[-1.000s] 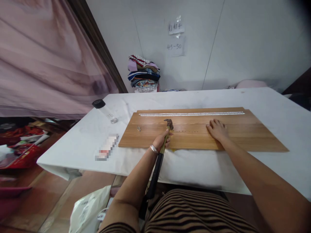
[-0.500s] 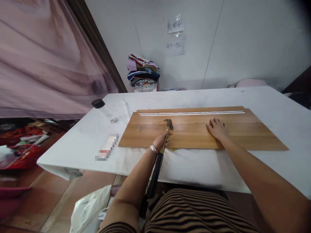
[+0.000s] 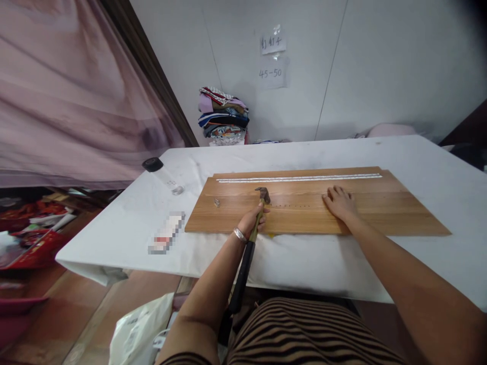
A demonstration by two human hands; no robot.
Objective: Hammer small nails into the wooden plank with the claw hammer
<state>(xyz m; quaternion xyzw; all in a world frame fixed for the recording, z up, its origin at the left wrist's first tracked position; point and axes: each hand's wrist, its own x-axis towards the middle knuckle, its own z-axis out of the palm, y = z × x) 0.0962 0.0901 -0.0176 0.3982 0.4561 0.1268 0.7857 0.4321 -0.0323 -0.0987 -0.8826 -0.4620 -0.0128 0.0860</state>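
My left hand [image 3: 250, 221] is wrapped round a claw hammer [image 3: 243, 271] high on its handle, close below the metal head. The hammer's head is over the wooden board [image 3: 395, 213], and its black grip slants back toward my body. Fingers spread, my right hand [image 3: 340, 204] rests flat on the board. Between the hands runs a row of small dark nails [image 3: 291, 206] in the wood. A little pile of loose nails [image 3: 216, 202] lies on the board's left part. Two white measuring strips [image 3: 300, 178] stretch along the far side of the board.
The board lies on a table with a white cloth [image 3: 125, 228]. On its left are a clear bottle with a black lid [image 3: 163, 175] and a blurred-out flat object [image 3: 167, 233]. Folded clothes [image 3: 224, 116] are stacked behind the table. A white bag [image 3: 140, 329] is below, near my left arm.
Both hands, the hammer and the board keep the same places relative to each other. Only the camera view has shifted very slightly.
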